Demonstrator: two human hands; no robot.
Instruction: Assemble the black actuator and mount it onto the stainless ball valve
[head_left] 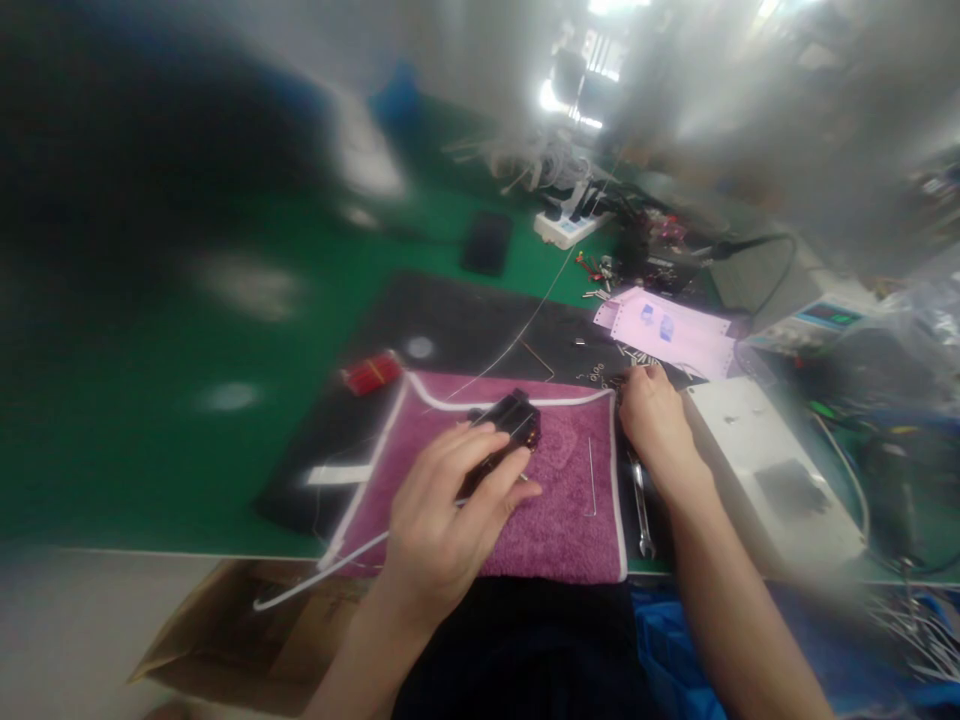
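A black device (516, 415) lies on the purple towel (562, 535), partly covered by my left hand (454, 500), whose fingers rest over it and grip it. Beyond the towel's right edge, my right hand (649, 400) is closed at the small metal parts (598, 374) on the black mat; what its fingertips hold, if anything, is hidden. An L-shaped hex key (592, 478) lies on the towel's right part. Below my right hand is a metal wrench (641, 508). A white cable (322, 580) runs out from under my left hand over the table edge.
A red object (373, 373) lies left of the towel. At the right are a whitish metal box (772, 475) and an instrument with a display (829, 315). Pink papers (675, 332), a power strip (566, 229) and a dark flat object (487, 243) lie farther back.
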